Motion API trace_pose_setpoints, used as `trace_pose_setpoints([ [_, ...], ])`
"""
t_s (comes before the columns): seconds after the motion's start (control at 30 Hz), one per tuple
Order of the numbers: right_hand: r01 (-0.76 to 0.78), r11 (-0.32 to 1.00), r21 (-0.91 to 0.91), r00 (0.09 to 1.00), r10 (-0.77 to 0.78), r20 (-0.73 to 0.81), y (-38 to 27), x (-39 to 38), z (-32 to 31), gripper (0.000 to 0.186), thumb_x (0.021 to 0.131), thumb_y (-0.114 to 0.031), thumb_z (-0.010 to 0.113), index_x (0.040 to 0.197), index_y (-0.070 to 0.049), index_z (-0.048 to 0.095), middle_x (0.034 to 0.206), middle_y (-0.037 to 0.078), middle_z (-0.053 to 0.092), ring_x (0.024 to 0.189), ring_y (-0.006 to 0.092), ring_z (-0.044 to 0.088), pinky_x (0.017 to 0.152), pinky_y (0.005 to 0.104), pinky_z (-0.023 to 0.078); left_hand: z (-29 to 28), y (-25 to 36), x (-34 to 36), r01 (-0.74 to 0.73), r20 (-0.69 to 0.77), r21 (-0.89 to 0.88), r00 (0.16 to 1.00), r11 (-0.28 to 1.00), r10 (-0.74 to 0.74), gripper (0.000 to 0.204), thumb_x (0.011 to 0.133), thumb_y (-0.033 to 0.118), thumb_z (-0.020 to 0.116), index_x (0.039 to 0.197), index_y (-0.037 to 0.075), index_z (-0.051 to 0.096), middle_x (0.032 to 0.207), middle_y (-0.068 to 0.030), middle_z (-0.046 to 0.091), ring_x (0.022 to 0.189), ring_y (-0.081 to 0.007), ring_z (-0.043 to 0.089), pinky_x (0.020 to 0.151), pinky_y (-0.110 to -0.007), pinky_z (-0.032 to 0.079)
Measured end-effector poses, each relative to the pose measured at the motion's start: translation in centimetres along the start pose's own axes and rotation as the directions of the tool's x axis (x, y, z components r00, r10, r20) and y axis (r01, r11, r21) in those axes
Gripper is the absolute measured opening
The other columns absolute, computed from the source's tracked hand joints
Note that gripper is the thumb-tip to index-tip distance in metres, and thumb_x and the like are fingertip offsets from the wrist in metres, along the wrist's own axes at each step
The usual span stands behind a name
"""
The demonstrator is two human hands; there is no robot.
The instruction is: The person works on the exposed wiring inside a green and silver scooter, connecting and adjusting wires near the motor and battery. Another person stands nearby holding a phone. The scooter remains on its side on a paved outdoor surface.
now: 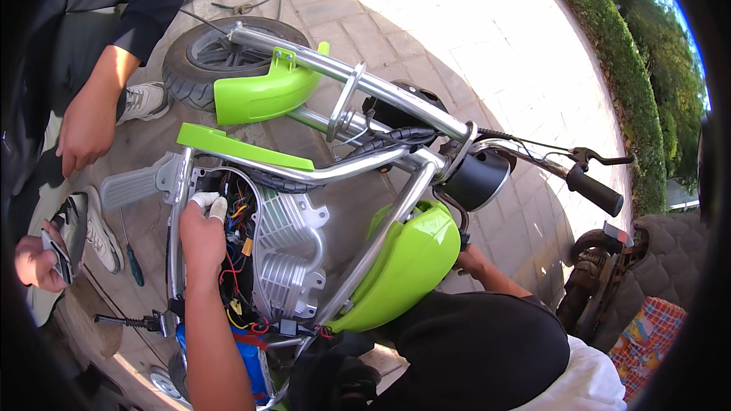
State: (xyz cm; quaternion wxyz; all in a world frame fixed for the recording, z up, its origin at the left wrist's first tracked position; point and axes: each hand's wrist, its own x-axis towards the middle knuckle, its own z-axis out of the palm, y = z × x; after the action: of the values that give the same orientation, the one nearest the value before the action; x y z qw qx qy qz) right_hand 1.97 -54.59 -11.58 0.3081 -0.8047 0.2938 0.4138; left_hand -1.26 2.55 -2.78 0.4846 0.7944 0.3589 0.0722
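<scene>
A small motorbike with a silver tube frame (335,170) and a lime-green tank (422,259) lies before me. My left hand (202,240) reaches into the open grey motor housing (263,209), its white-covered fingertips close together at a bundle of coloured wires (237,217). Whatever lies between those fingertips is hidden. Beyond the tank, my right hand (470,259) is closed at the near end of the handlebar, just below a black control piece (464,239). The tank and my knee cover part of it. A blue battery pack (255,365) sits beside my left forearm.
At the left a person's hand (87,129) hangs by a knee; the other hand (34,262) holds a phone (57,255). A screwdriver (135,265) lies near their shoes. The front wheel (186,68), far handlebar grip (595,190) and grey footboard (133,183) stick out.
</scene>
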Motion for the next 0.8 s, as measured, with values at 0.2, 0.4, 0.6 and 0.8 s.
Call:
trace_pose_setpoints([
  [0.2,0.305,0.446,-0.841,0.952,-0.126,0.278,-6.0,-1.7,-5.6,0.059,0.087,-0.053,0.075,0.112,0.0,0.075,0.1,0.024,0.074,0.091,0.0396,0.07,0.083,0.0467,0.054,0.4,0.9,0.0,-0.007,-0.009,0.066,1.0,0.998,0.008,0.018,0.098,0.011,0.068,0.109,-0.003,0.071,0.09,-0.0135,0.073,0.081,-0.0195,0.064,0.078,-0.035,0.05],
  [0.4,0.428,0.338,-0.838,0.904,-0.154,0.4,-17.1,-8.4,-6.0,0.043,0.087,-0.04,0.072,0.102,0.0,0.077,0.098,0.025,0.074,0.094,0.0408,0.069,0.086,0.0486,0.053,0.7,1.0,0.0,-0.005,-0.006,0.066,1.0,0.998,0.006,0.02,0.099,0.013,0.068,0.11,-0.002,0.071,0.092,-0.0151,0.074,0.079,-0.022,0.065,0.076,-0.037,0.051],
  [0.6,0.405,0.177,-0.897,0.879,-0.347,0.328,-24.4,-17.6,-5.6,0.026,0.087,-0.027,0.068,0.093,-0.002,0.076,0.089,0.024,0.073,0.089,0.0422,0.07,0.08,0.0497,0.054,0.8,-0.3,0.2,-0.035,-0.041,0.057,0.998,0.998,0.037,0.02,0.098,0.014,0.068,0.111,-0.002,0.072,0.095,-0.0172,0.075,0.081,-0.0249,0.069,0.077,-0.039,0.053],
  [0.8,0.624,0.174,-0.762,0.512,-0.827,0.23,-30.0,-19.5,-0.8,0.019,0.089,-0.022,0.071,0.091,-0.003,0.075,0.077,0.019,0.069,0.077,0.0396,0.068,0.074,0.0485,0.054,0.4,0.9,-0.4,-0.005,-0.022,0.071,1.0,0.997,0.007,0.021,0.098,0.014,0.069,0.112,-0.001,0.072,0.095,-0.0178,0.075,0.08,-0.0254,0.069,0.076,-0.038,0.053],
])
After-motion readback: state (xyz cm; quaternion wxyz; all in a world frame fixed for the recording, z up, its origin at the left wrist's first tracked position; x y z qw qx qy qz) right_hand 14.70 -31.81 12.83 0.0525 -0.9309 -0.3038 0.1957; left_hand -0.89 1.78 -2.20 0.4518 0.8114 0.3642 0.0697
